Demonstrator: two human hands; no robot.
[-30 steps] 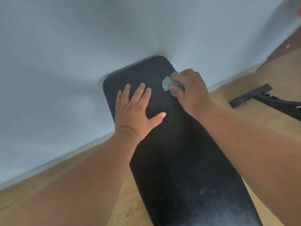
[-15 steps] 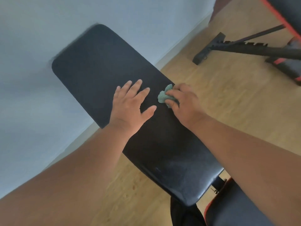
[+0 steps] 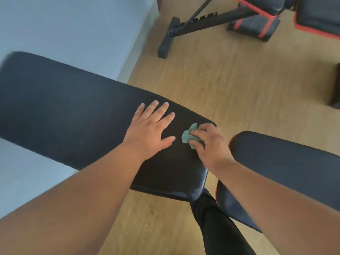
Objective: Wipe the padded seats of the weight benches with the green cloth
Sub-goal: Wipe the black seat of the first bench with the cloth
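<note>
A long black padded bench pad [image 3: 64, 115] runs from the left edge to the middle of the view. My left hand [image 3: 150, 128] lies flat on it, fingers spread, holding nothing. Just to its right, my right hand [image 3: 209, 144] presses a bunched green cloth [image 3: 188, 136] against the pad near its right end. A second black pad with red trim [image 3: 287, 162] sits to the right, partly under my right forearm.
Another black and red weight bench [image 3: 244, 17] stands on the wooden floor [image 3: 239, 89] at the top right, its black foot bar [image 3: 166, 40] nearest the pale wall [image 3: 73, 30]. A dark object [image 3: 335, 85] is at the right edge. The bench's black frame [image 3: 217, 227] descends below the pad.
My right hand has dragged the green cloth down the pad from its far end to its near end. My left hand followed, staying flat. The view swung, showing more floor and the second pad.
</note>
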